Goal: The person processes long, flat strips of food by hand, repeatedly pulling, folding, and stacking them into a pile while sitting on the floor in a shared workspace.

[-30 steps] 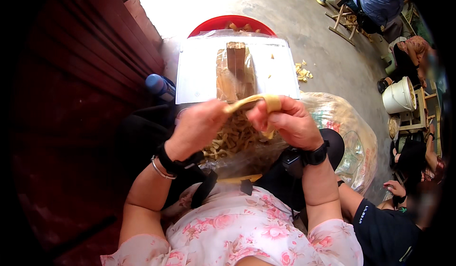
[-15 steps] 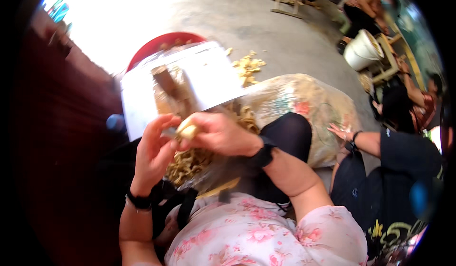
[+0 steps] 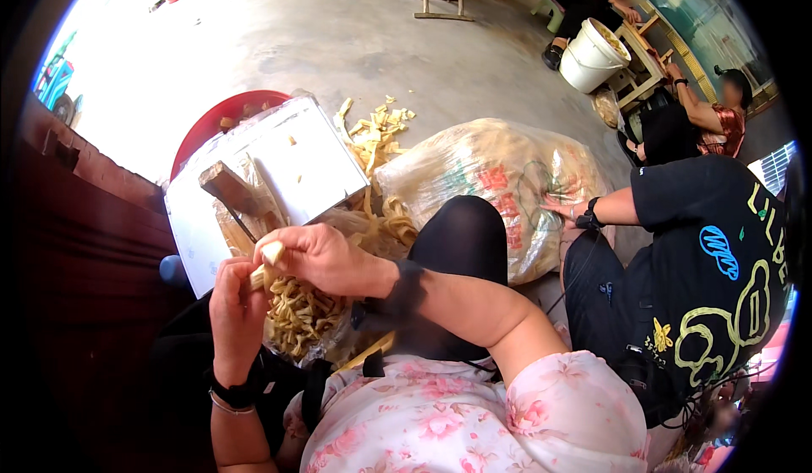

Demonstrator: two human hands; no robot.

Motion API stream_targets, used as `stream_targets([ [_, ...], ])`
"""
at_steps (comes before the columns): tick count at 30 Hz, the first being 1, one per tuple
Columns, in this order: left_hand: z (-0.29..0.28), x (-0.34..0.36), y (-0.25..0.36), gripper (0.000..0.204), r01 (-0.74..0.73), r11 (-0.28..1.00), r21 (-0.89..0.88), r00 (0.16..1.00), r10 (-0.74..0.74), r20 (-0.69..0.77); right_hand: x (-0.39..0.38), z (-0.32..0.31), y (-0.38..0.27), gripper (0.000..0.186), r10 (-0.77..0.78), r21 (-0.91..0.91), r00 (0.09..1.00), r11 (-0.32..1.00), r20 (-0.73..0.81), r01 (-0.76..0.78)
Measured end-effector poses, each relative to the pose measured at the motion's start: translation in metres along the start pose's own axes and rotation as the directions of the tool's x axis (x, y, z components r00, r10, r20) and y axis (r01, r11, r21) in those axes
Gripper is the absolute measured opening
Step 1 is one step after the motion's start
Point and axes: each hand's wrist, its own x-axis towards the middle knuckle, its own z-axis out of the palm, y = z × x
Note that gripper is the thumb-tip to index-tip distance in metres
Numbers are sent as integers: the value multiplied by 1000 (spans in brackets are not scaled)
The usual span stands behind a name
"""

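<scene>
In the head view my right hand [image 3: 326,257] pinches a pale yellow folded strip [image 3: 272,253]. My left hand [image 3: 237,308], just below and left of it, has its fingers closed on the strip's lower part. Just beyond my hands a white board [image 3: 303,158] carries a wooden block [image 3: 222,185] and a piece of clear plastic. A heap of dried yellow strips [image 3: 300,317] lies under my hands, between my knees.
A red tub [image 3: 205,126] stands behind the board, a blue bottle [image 3: 172,272] left. A bulging plastic sack [image 3: 457,169] and loose scraps [image 3: 381,131] lie right. A co-worker [image 3: 694,278] sits beside me; others sit farther back near a white bucket [image 3: 590,59].
The view has swung rightward. My hands have drawn closer together, and the long strip stretched between them earlier is now a short folded piece. The neighbour's hand has come onto the sack.
</scene>
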Motion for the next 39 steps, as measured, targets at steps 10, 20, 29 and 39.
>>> stream_targets([
  [10,5,6,20,24,-255,966,45,967,254,13,2,-16,-16,36,564,181,805,786,185,-592],
  [20,15,-5,16,18,172,964,-203,983,-154,98,-10,2,-8,18,-60,-783,988,604,139,147],
  [29,9,0,7,22,-230,950,209,961,256,-106,-2,-18,-25,18,469,14,829,868,304,-496],
  [39,5,-5,18,14,-168,984,55,986,167,24,2,-20,-31,25,640,-114,759,768,120,-630],
])
